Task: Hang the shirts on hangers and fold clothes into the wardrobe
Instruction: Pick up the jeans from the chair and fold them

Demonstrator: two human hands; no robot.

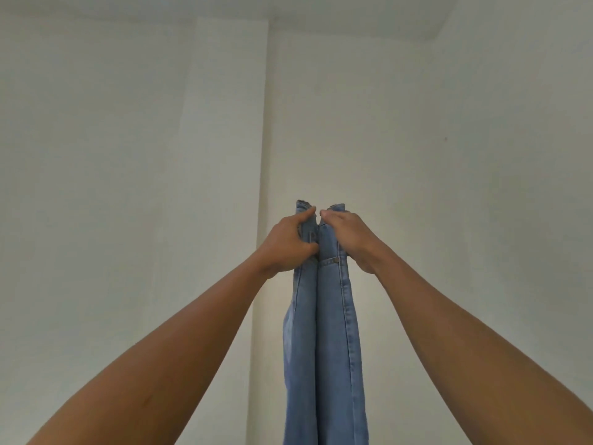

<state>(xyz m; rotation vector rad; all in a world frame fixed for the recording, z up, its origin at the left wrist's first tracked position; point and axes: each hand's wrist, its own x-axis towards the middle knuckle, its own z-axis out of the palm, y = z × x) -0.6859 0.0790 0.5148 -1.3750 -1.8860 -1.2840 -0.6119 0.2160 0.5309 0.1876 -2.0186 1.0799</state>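
Note:
A pair of light blue jeans (324, 342) hangs straight down in front of me, folded lengthwise with the two halves pressed together. My left hand (285, 244) grips the left side of the waistband and my right hand (348, 239) grips the right side, thumbs nearly touching at the top. Both arms are stretched out and raised. The lower ends of the jeans run out of the bottom of the view. No hanger, shirt or wardrobe is in sight.
Plain white walls (128, 155) meet at a corner (261, 155) straight ahead, with the ceiling (321, 11) at the top. A protruding wall column stands left of the corner.

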